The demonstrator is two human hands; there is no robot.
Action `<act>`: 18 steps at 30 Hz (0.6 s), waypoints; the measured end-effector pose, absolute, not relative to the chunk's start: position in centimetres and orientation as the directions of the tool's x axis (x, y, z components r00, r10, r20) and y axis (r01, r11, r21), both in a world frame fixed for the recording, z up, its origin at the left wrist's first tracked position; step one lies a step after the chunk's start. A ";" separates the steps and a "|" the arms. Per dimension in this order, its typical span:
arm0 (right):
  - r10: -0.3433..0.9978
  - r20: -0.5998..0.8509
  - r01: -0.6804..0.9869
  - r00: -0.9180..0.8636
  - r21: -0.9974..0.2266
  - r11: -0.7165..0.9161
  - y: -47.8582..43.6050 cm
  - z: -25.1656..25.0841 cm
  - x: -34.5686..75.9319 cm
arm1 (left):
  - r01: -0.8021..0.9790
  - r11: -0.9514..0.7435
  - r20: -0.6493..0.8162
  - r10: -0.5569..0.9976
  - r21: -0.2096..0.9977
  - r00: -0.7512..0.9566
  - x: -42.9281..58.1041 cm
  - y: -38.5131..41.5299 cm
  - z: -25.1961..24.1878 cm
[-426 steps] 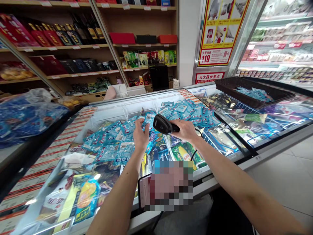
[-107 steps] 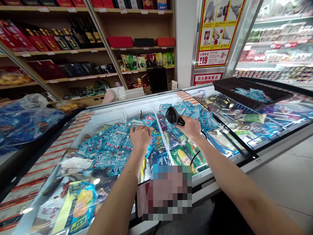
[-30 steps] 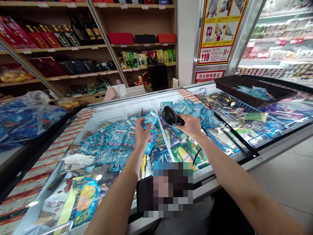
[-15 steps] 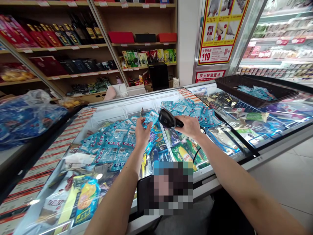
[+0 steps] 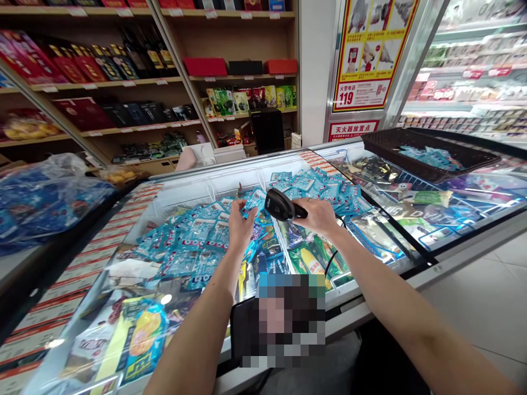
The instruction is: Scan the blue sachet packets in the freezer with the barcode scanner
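My right hand (image 5: 317, 215) is wrapped round the handle of a black barcode scanner (image 5: 279, 205), whose head points left. Close to that head, my left hand (image 5: 242, 224) pinches a small blue packet (image 5: 256, 198) between thumb and fingers. A spread of similar blue packets (image 5: 197, 230) lies on the glass lid under and left of my left hand. More blue packets (image 5: 317, 184) are heaped behind the scanner. The scanner's black cable (image 5: 331, 260) runs down beside my right wrist.
Frozen goods show through the freezer's glass (image 5: 144, 334). A dark tray (image 5: 374, 144) with blue packets rests at right. Plastic-wrapped blue goods (image 5: 53, 203) stand at left. A black device (image 5: 242, 329) sits at the front edge. Shelves (image 5: 242, 77) line the back.
The scanner has shifted slightly left and its head has turned a little. My left hand still pinches the packet in nearly the same place.
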State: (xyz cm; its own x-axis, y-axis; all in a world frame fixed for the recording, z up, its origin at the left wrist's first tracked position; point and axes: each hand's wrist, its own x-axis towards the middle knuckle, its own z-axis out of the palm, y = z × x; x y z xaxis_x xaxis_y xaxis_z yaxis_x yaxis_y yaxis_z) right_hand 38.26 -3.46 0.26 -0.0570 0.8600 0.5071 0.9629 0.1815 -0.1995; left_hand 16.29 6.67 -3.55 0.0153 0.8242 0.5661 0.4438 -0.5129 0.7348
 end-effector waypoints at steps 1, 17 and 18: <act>0.860 0.506 0.961 -0.063 -0.200 0.189 -3.5 0.3 38.2 | 0.444 -0.511 0.564 0.825 0.736 0.016 16.3 6.6 -3.5; 0.879 0.472 0.958 -0.064 -0.219 0.187 -3.6 0.5 38.1 | 0.472 -0.502 0.561 0.827 0.725 0.017 16.4 6.5 -3.4; 0.880 0.471 0.957 -0.062 -0.222 0.186 -3.6 0.5 38.1 | 0.476 -0.498 0.559 0.829 0.725 0.018 16.4 6.6 -3.3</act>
